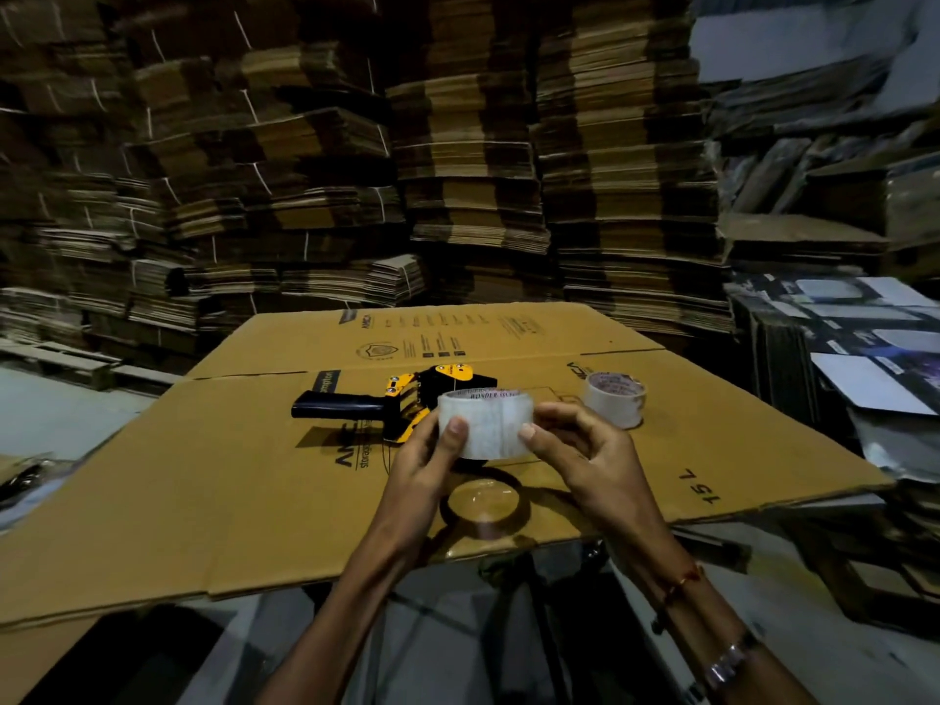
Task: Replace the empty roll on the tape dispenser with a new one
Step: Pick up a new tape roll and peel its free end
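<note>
Tape roll sits raised between my two hands, above the flattened cardboard sheet: left hand and right hand each curl around it, thumbs pressed on its near face. Behind it lies the tape dispenser; a second roll stands right, an empty core lies below.

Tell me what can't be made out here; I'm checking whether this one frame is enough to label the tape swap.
Head view only:
- Tape dispenser: its roll holder is hidden behind the tape roll that both hands hold, left hand, right hand.
- Roll's free end: too faint to find.
- Print on the second roll: too small and blurred.
- Ring on the cardboard sheet: partly covered by the left hand.
</note>
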A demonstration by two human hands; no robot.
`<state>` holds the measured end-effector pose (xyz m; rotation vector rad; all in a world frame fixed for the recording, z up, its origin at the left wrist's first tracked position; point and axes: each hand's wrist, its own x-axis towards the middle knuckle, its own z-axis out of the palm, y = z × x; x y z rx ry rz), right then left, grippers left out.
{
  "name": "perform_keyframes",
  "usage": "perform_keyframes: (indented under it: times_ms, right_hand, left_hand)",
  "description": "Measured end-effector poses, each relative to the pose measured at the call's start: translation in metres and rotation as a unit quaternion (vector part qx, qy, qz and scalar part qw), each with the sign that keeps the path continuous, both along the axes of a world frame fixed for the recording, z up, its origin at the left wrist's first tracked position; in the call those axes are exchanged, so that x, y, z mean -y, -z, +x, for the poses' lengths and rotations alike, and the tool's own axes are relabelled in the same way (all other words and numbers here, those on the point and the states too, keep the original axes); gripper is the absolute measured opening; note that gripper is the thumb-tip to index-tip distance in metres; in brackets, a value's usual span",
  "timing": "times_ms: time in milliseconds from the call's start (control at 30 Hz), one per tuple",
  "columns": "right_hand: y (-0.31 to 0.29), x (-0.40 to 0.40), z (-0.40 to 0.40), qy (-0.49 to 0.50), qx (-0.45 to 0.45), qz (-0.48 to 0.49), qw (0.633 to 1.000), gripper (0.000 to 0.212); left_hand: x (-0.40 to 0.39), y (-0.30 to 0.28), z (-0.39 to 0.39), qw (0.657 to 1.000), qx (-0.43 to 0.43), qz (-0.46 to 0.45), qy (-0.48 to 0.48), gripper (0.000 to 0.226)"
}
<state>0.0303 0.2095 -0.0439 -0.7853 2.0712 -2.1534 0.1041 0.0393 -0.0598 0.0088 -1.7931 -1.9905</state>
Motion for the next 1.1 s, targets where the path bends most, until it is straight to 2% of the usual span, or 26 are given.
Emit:
perform_keyframes:
  times_ms: [67, 100, 200, 300, 367, 433, 500, 567, 667, 767, 900, 1100]
  right_hand:
    - [-0.002, 0.004, 0.002, 0.004, -0.025, 0.025, 0.999, 0.064]
    - [-0.004, 0.006, 0.003, 0.014, -0.039, 0.039, 0.998, 0.066]
    - [-0.008, 0.006, 0.005, 0.042, -0.076, 0.056, 0.995, 0.052]
    - [-0.009, 0.007, 0.012, 0.086, -0.176, 0.076, 0.978, 0.038]
    - [-0.006, 0.012, 0.019, 0.109, -0.246, 0.085, 0.959, 0.03]
    - [0.0, 0.017, 0.024, 0.121, -0.279, 0.082, 0.949, 0.023]
    - [0.003, 0.019, 0.026, 0.118, -0.266, 0.072, 0.954, 0.022]
    - [0.005, 0.019, 0.024, 0.096, -0.216, 0.066, 0.969, 0.027]
    - [0.001, 0.013, 0.019, 0.037, -0.077, 0.054, 0.995, 0.047]
    - [-0.011, 0.002, 0.015, -0.021, 0.029, 0.043, 0.998, 0.062]
    - [-0.018, -0.008, 0.011, -0.053, 0.05, 0.041, 0.996, 0.065]
    - [-0.012, -0.007, 0.007, -0.01, 0.028, 0.054, 0.998, 0.06]
  left_hand:
    - [0.0, 0.0, 0.0, 1.0, 0.007, 0.002, 0.012, 0.042]
    - [0.001, 0.001, 0.0, 1.0, 0.008, 0.0, 0.018, 0.041]
    - [0.003, 0.005, 0.0, 1.0, 0.001, -0.012, 0.02, 0.05]
    - [0.003, 0.006, 0.001, 0.999, -0.009, -0.034, 0.01, 0.073]
    - [0.003, 0.006, 0.002, 0.999, -0.022, -0.035, -0.007, 0.079]
    - [0.003, 0.006, 0.002, 0.998, -0.034, -0.038, -0.024, 0.08]
    - [0.003, 0.008, 0.002, 0.997, -0.04, -0.046, -0.041, 0.078]
    - [0.004, 0.008, 0.003, 0.996, -0.044, -0.054, -0.052, 0.076]
    - [0.004, 0.007, 0.004, 0.997, -0.043, -0.058, -0.039, 0.079]
    - [0.002, 0.005, 0.007, 0.998, -0.038, -0.041, 0.007, 0.074]
    - [0.001, 0.002, 0.006, 0.997, -0.01, -0.024, 0.072, 0.064]
    - [0.004, 0.003, 0.004, 0.996, -0.004, -0.027, 0.088, 0.06]
